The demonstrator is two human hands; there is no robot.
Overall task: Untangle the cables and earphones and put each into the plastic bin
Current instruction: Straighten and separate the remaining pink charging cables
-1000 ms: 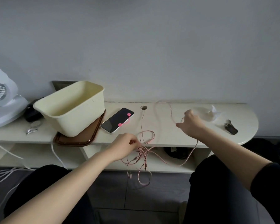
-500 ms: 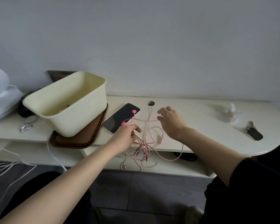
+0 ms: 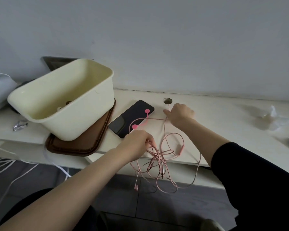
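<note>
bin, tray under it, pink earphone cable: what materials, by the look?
Bin: cream plastic, smooth and semi-gloss, with a moulded rolled rim and soft sheen.
Tray: probably brown plastic, satin, with a rounded moulded lip; could be melamine.
Pink earphone cable: likely a thin rubbery sheath, matte; it hangs in limp loops.

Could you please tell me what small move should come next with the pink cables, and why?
Probably draw the right hand to the right, sliding out the strand it pinches: the left hand grips the pink cables, which hang knotted off the desk.
</note>
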